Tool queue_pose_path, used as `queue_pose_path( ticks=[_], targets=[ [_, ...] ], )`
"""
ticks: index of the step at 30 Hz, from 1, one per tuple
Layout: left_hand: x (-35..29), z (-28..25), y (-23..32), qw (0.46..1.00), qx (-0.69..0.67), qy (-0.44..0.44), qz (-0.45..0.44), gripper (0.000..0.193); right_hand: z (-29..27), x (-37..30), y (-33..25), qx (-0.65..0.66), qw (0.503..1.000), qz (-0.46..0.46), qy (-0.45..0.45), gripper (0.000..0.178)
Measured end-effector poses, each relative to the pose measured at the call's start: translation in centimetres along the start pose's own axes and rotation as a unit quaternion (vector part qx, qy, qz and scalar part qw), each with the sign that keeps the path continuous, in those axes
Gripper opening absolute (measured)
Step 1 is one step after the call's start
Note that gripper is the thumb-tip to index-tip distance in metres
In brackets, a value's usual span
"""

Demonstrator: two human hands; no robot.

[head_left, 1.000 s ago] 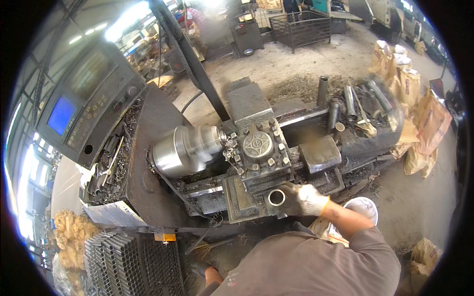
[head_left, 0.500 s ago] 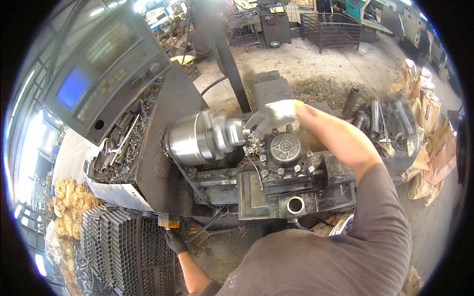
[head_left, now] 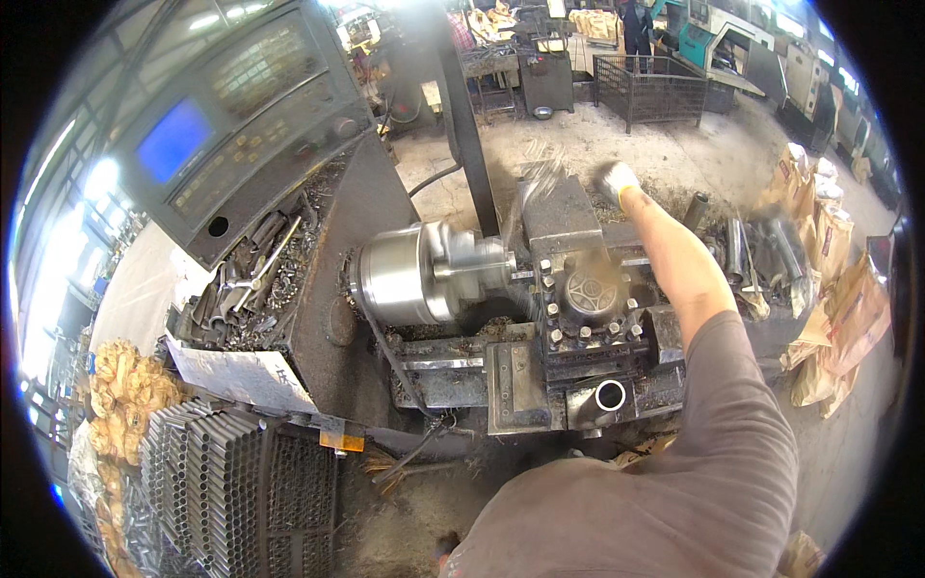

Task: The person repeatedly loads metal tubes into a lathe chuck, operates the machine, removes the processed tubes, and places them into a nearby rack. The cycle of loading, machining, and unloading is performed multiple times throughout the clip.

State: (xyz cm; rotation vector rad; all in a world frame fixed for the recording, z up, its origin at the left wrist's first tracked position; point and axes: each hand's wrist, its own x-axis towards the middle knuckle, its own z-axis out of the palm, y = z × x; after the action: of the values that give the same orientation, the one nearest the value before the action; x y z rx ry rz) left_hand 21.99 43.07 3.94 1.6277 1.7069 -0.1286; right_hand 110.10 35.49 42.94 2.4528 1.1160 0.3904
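My right hand (head_left: 617,180), in a white and dark glove, reaches out beyond the tool post (head_left: 590,294) of a lathe. Its fingers are smeared by motion, so I cannot tell how they are held. To its left, a blurred streak of metal shavings (head_left: 544,173) hangs in the air, apart from the hand. The lathe chuck (head_left: 400,275) shows blurred jaws, with a bright metal workpiece (head_left: 496,262) in them close to the cutting tool. A dark patch with a reddish edge (head_left: 447,544) beside my shirt may be my left glove; its fingers are hidden.
A control panel with a blue screen (head_left: 173,142) stands at left, above a tray of tools and shavings (head_left: 252,284). Stacked metal tubes (head_left: 202,472) fill the lower left. Paper sacks (head_left: 838,318) line the right side. A wire cage (head_left: 650,91) and another person (head_left: 636,29) are farther back.
My right hand has left the chuck and workpiece and swung away, far and to the right. Shavings now fly beyond the chuck. My left hand has drawn back from beside the orange block.
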Motion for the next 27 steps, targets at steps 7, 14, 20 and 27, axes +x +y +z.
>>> queue_pose_path(
  ticks=[7, 14, 20, 27],
  targets=[
    [1.3, 1.3, -2.2, 0.988, 0.037, -0.143, -0.035, 0.037, 6.7, 0.8, -2.0, 0.249, 0.955, -0.158, 0.031, 0.030],
    [7.8, 0.1, 2.9, 0.966, -0.193, -0.154, -0.070, 0.032, -6.1, -0.6, -16.7, 0.297, 0.909, -0.234, -0.175, 0.035],
    [10.9, 1.7, 4.8, 0.758, 0.254, 0.059, 0.598, 0.027, -8.3, -0.7, -14.9, 0.294, 0.870, -0.351, -0.184, 0.037],
    [8.4, 3.5, 1.8, 0.967, 0.041, -0.179, 0.174, 0.028, -5.1, -0.7, -12.5, 0.259, 0.886, -0.336, -0.187, 0.029]
  ],
)
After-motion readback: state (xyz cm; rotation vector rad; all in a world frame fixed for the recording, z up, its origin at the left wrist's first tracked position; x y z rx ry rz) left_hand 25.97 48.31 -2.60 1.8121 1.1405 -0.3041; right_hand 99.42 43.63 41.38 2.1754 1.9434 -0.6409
